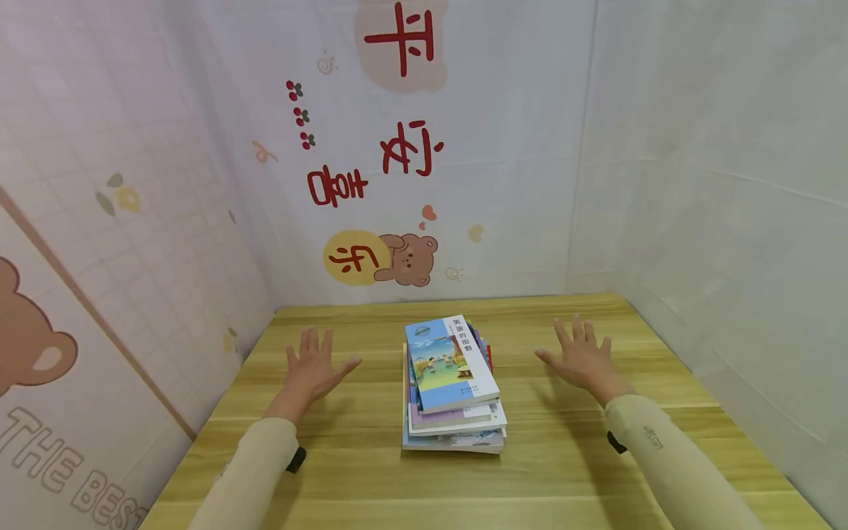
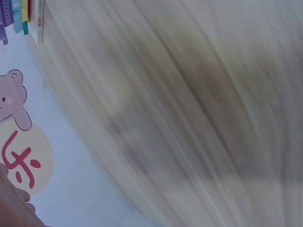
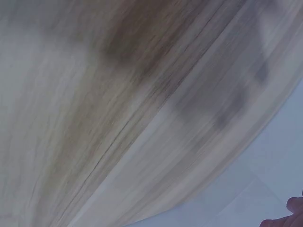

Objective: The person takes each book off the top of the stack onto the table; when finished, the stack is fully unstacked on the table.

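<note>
A stack of several books (image 1: pixel 453 423) lies in the middle of the wooden table, its layers slightly askew. The top book (image 1: pixel 437 364) has a light blue and white cover with a picture of children by water. To the left of the stack, my left hand (image 1: pixel 313 370) is spread with fingers straight, palm down and holding nothing. On the other side my right hand (image 1: pixel 583 358) is spread the same way, apart from the books. In the left wrist view, book edges (image 2: pixel 19 14) show at the top left corner.
The table (image 1: pixel 358 486) has a light wood grain and meets a white cloth wall (image 1: pixel 517 147) at the back, printed with red characters and a bear (image 1: pixel 412 259). Cloth also rises at the left and right sides. A dark wrist strap (image 1: pixel 296 460) shows under the left sleeve.
</note>
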Action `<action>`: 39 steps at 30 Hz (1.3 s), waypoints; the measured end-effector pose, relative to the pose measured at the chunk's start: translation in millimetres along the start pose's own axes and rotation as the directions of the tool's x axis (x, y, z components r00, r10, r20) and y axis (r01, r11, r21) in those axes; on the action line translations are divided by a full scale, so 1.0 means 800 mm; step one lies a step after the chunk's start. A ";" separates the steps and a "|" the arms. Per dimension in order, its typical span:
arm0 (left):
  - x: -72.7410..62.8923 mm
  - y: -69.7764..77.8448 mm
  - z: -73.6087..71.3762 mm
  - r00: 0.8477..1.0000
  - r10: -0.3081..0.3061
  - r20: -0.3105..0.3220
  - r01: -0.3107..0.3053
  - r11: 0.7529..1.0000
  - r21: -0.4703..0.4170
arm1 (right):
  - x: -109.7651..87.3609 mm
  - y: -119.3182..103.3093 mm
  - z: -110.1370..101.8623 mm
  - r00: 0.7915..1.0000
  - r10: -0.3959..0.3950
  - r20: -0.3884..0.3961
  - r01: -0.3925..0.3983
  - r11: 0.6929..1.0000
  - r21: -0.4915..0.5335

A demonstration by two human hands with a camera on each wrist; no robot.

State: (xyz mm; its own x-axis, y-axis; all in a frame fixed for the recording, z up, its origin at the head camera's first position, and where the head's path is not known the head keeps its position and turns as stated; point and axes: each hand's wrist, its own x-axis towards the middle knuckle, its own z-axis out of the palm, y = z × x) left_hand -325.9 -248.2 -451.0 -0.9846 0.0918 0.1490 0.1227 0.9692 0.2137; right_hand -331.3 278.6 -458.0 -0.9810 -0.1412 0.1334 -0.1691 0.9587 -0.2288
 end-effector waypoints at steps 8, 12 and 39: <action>0.002 0.018 -0.004 1.000 -0.002 0.019 0.004 0.994 -0.112 | 0.004 -0.014 -0.002 1.000 -0.013 -0.023 0.015 0.997 0.073; -0.001 0.033 -0.004 1.000 0.004 0.020 -0.001 0.985 -0.172 | 0.001 -0.024 0.000 0.999 -0.016 -0.033 0.020 0.992 0.121; -0.031 0.129 0.018 0.994 0.002 0.112 0.074 0.740 -0.669 | -0.020 -0.075 0.025 0.991 -0.108 -0.084 0.132 0.916 0.379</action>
State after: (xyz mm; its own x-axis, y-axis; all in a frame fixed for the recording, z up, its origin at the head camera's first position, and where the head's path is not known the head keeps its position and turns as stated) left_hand -290.7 -147.0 -446.9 -0.9921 0.1187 0.0401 0.1012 0.5710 0.8147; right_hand -307.3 218.4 -466.1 -0.9455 -0.2223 0.2379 -0.3203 0.7656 -0.5579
